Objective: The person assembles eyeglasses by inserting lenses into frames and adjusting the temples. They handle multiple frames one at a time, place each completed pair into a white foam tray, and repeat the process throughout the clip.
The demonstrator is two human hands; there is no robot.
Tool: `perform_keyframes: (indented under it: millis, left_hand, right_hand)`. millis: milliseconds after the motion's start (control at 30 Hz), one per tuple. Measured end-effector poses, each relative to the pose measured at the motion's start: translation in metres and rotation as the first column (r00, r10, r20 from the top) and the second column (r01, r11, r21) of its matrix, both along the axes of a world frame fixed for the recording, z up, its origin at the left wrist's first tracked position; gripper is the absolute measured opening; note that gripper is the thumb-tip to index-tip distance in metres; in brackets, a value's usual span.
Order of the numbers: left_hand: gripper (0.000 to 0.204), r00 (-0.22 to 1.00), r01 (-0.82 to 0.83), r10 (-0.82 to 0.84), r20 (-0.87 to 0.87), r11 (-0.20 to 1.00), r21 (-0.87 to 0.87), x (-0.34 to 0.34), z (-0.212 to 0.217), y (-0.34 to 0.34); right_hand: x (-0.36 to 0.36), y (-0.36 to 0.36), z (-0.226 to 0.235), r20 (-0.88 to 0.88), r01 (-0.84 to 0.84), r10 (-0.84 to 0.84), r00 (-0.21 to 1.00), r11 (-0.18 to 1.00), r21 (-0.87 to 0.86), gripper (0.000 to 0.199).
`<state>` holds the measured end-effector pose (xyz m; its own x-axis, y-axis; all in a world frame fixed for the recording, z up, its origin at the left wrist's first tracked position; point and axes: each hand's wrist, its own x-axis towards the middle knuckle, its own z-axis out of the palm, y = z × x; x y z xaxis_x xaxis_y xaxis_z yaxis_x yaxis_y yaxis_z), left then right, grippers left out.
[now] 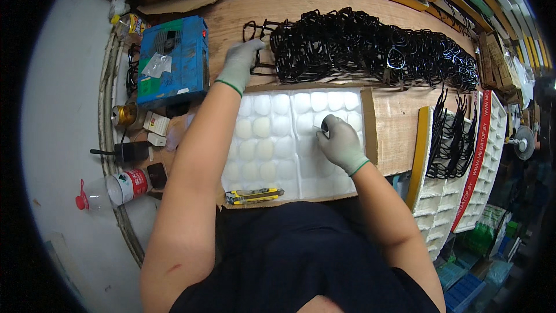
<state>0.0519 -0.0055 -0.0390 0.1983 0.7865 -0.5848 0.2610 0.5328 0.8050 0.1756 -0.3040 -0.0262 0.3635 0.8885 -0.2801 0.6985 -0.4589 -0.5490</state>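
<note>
I would keep my left hand (pixel 240 65), its grip closing on one black frame (pixel 259 46) at the pile's (pixel 370 46) edge, lifting slowly so neighbours do not tangle, while my right hand (pixel 340 142), clenched on a small tool (pixel 322 130), rests on the white tray (pixel 278 145).

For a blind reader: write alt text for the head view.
Seen from above, a person's gloved left hand reaches into a long pile of black eyeglass frames, while the gloved right hand holds a small tool over a white foam tray.
</note>
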Motion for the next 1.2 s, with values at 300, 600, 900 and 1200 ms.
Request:
perform_keyframes:
  millis: [300,600,900,1200]
  left_hand:
    - [0.029,0.906,0.394,-0.405,-0.12,0.707,0.588,-0.124,0.083,-0.183]
    - [0.026,0.632,0.666,-0.773,0.052,0.575,0.475,-0.113,0.113,-0.294]
    - [0.025,0.551,0.677,-0.83,0.085,0.504,0.536,-0.122,0.122,-0.302]
    - [0.023,0.635,0.654,-0.765,-0.106,0.46,0.601,-0.139,0.124,-0.312]
  right_hand:
    - [0.0,-0.089,0.078,-0.024,-0.227,0.234,0.972,0.959,0.167,0.014]
    - [-0.076,-0.111,0.095,-0.467,0.345,-0.045,0.883,0.737,0.581,0.026]
    - [-0.069,-0.131,0.113,-0.861,0.405,-0.094,0.499,0.904,0.136,0.017]
    - [-0.072,-0.134,0.09,-0.817,0.297,-0.054,0.574,0.944,0.146,0.02]
